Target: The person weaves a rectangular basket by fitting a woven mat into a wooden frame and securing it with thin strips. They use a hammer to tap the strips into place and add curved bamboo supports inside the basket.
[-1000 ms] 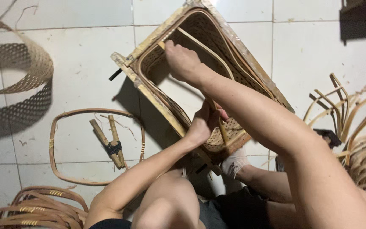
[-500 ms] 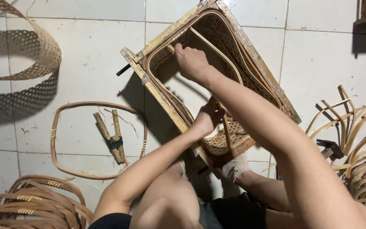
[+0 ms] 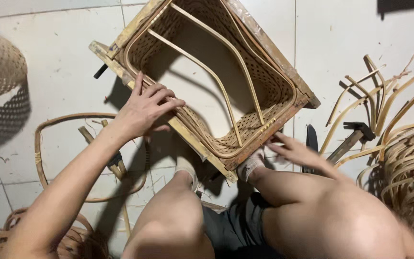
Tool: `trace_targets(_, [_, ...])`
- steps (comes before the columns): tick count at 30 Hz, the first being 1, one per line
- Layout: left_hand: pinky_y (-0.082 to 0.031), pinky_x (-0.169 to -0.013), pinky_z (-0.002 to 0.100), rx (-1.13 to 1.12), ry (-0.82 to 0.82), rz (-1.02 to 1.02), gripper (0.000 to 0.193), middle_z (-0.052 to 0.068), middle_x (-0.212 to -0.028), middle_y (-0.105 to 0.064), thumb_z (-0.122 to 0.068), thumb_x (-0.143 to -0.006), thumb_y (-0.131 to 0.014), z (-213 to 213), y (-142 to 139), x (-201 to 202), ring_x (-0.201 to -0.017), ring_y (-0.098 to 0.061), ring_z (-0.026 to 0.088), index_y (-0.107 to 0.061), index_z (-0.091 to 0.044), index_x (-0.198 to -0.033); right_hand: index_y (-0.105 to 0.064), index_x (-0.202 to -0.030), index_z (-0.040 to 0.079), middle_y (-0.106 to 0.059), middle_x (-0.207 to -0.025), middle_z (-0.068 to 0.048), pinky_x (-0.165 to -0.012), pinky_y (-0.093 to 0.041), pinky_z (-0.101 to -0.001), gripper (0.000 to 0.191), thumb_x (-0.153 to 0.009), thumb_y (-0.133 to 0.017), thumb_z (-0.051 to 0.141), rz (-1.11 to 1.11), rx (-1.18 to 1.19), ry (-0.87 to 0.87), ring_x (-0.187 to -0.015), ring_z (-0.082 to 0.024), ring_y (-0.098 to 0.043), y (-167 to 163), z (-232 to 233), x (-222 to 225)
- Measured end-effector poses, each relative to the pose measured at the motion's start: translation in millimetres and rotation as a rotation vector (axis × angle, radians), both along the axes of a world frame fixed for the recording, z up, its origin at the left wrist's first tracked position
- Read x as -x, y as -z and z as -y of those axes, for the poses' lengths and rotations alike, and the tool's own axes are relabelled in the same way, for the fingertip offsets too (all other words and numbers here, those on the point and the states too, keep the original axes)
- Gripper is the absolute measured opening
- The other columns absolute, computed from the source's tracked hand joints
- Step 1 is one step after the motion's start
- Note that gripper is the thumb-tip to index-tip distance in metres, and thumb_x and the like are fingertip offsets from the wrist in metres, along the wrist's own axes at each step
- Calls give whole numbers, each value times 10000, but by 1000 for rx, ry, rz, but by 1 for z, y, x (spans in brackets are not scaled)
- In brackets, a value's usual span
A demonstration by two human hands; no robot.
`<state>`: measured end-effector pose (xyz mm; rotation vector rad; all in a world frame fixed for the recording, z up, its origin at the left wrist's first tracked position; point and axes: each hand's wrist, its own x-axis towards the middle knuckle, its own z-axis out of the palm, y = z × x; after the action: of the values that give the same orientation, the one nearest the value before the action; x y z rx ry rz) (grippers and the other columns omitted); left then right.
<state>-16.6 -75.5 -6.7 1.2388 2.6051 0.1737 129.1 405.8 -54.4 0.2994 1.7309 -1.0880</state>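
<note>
Frame slipping: the wooden frame [image 3: 274, 52] with the basket [image 3: 207, 62] inside it leans between my hands, propped near my feet [image 3: 252, 165]. I judge it could tip or slide on the smooth floor [image 3: 350, 29], since my grip on it is light.
Left hand [image 3: 144, 108]: fingers spread, lying flat on the near-left edge of the frame, not wrapped around it. A sudden push could make it slide off.
Right hand [image 3: 293, 148]: open, fingers stretched out, at the frame's near-right corner; I cannot tell whether it touches the wood.
Weave damage: the basket's woven wall sits just past my left fingers; pressing there could bend or crack the strips, I think.
Basket contents: nothing loose inside, only curved ribs [image 3: 216, 81] crossing its open middle, with floor showing through.
Strips [image 3: 379, 100]: loose, fanned out to the right of my right hand, easy to snag.
Hammer [image 3: 353, 136]: just right of my right hand; I could knock it.
Hoop [image 3: 41, 144]: on the floor under my left forearm, with a small tool [image 3: 113, 160] lying in it.
</note>
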Motion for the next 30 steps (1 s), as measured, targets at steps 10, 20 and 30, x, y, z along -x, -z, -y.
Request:
trace_targets(10, [-477, -986, 457, -78, 78, -112, 736, 20, -1040, -645, -543, -682, -740, -16, 5, 17, -994, -638, 236, -610, -233, -1337, -397, -1517, 45, -620, -774, -55, -507, -452, -246, 546, -991, -491, 157, -346, 334, 662, -568, -106, -577, 64, 49, 27])
trace_targets(20, [-481, -600, 351, -121, -212, -196, 777, 72, -860, -625, -682, -726, -751, -102, 29, -54, -713, -597, 201, -671, -126, -1263, -474, -1471, 44, -641, -1406, -138, -827, -619, -312, 596, -969, -700, 272, -779, -494, 967, -1108, -203, -702, 59, -88, -18])
trace_targets(30, [-464, -676, 373, -94, -209, -226, 884, 44, -958, -610, -591, -564, -877, -157, 27, -57, -796, -595, 213, -615, -127, -1270, -563, -1296, -23, -695, -1118, -234, -990, -503, -499, 514, -915, -714, 286, -556, -1029, 983, -1064, -402, -664, 87, -116, -81])
